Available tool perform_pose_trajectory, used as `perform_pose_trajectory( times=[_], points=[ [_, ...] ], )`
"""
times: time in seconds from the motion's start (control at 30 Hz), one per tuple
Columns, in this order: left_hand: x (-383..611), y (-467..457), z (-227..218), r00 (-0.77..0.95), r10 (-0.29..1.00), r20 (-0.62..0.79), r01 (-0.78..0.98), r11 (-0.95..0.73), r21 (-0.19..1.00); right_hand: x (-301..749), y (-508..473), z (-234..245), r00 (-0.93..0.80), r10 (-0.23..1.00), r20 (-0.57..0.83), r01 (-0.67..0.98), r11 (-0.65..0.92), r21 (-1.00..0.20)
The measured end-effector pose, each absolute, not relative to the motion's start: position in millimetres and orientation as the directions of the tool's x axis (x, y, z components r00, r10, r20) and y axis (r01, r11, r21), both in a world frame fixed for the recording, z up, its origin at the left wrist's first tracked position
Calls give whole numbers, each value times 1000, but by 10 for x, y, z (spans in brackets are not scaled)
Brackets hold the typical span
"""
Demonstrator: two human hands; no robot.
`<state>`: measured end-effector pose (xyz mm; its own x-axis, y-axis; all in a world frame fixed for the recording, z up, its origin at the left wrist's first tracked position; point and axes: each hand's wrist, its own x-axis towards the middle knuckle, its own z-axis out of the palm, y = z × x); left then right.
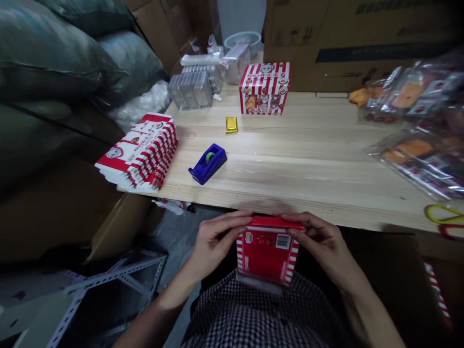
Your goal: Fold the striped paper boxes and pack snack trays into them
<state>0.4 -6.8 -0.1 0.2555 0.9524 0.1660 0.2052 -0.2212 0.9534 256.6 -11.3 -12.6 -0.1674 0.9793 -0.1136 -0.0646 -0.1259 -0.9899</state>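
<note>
Just in front of the table edge, over my lap, I hold a red box with white stripes [267,256], a barcode on the face turned to me. My left hand [221,237] pinches its upper left corner between thumb and fingers. On the upper right corner, my right hand [319,237] grips with the thumb on the near face. The box's far side is hidden. Beyond it on the table lies a blue tape dispenser [208,164] with a green roll. A small yellow packet [231,124] is farther back.
A stack of flat red-striped cartons [139,150] sits at the table's left. Behind stand an assembled striped box [265,88] and clear plastic cases [190,90]. Bagged orange items [409,145] lie at right, near yellow-handled scissors [444,212]. A large cardboard box [348,29] backs the table.
</note>
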Motion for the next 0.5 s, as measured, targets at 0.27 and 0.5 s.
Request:
perform_pose_trajectory(
  times=[0.27,0.5],
  points=[
    [-60,-68,134,298,936,186,157,-240,958,2456,-272,-67,-89,996,19,-82,12,-997],
    [-138,22,-108,301,949,-89,-67,115,991,2356,-303,-270,-10,997,-71,-129,-72,-989]
  ],
)
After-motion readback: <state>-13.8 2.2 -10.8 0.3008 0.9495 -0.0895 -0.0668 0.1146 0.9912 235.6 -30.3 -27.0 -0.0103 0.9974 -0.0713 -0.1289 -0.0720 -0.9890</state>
